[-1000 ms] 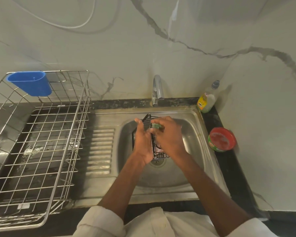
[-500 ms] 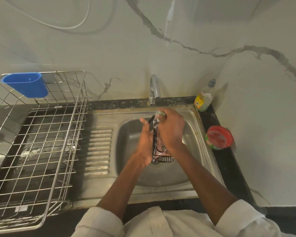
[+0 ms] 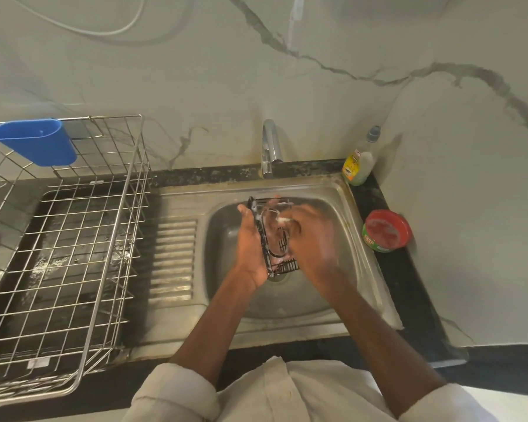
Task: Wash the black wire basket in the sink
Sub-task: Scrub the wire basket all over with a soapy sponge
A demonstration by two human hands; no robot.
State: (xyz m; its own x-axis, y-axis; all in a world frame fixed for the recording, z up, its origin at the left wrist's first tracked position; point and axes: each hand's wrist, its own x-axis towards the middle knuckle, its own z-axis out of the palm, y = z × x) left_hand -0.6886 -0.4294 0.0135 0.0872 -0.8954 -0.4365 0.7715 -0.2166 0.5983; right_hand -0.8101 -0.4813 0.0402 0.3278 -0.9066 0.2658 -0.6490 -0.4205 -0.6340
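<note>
The black wire basket [image 3: 270, 239] stands on its side over the steel sink [image 3: 223, 226], roughly above the drain. My left hand [image 3: 250, 248] holds it from the left, palm against its outer frame with the thumb up along the edge. My right hand [image 3: 310, 239] is inside the basket's open side, blurred, its fingers curled round a soapy scrubber [image 3: 282, 220] that is mostly hidden and pressed on the wires. Foam shows on the upper wires. The tap [image 3: 269, 147] stands behind the sink; I see no water stream.
A large steel dish rack [image 3: 73, 239] with a blue plastic cup holder [image 3: 34, 144] fills the drainboard on the left. A dish-soap bottle [image 3: 360, 159] and a red-lidded green tub [image 3: 386, 229] sit on the black counter to the right.
My right hand slid from the basket's top edge down into its middle. The basket turned slightly, showing more of its open side. The left hand kept its hold.
</note>
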